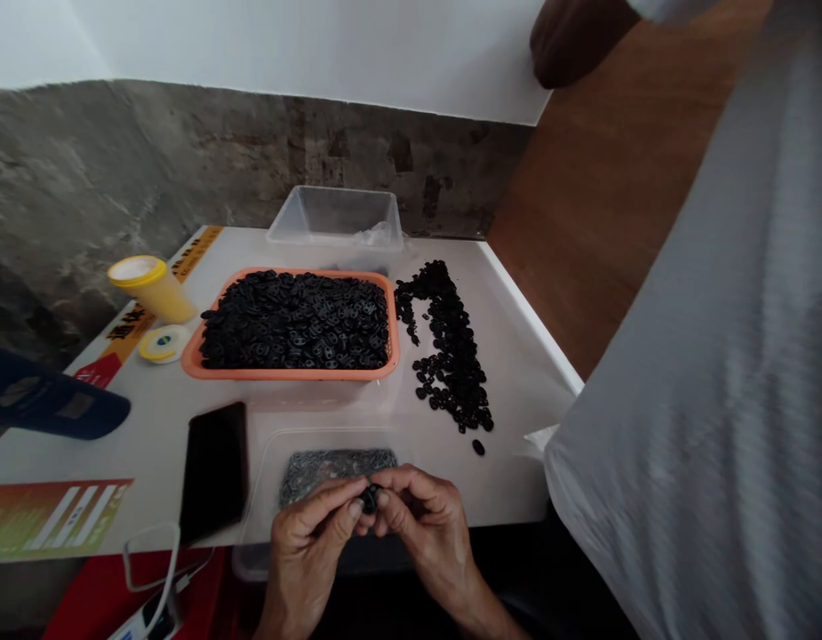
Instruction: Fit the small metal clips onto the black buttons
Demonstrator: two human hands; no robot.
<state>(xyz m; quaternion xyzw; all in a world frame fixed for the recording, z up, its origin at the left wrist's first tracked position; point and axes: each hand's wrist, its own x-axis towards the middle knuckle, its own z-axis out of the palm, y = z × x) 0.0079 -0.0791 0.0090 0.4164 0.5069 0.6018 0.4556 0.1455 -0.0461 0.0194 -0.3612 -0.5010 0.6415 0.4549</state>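
Between the fingertips of both hands is a small black part (370, 499). My left hand (315, 535) pinches it from the left, and my right hand (425, 526) grips it from the right. Beneath and behind the hands, a clear plastic tray (264, 462) holds a heap of small metallic pieces (337, 464). Farther back, an orange basket (291, 374) is heaped with black oval pieces (297, 320). Loose black pieces (454, 351) are spread in a long pile on the table to its right.
A phone (214, 471), a dark blue bottle (57, 396), a yellow cup (154, 289) and a round lid (163, 344) are at left on the table (517, 480). Behind the basket is a clear bin (337, 213). A person in grey (710, 356) stands close at right.
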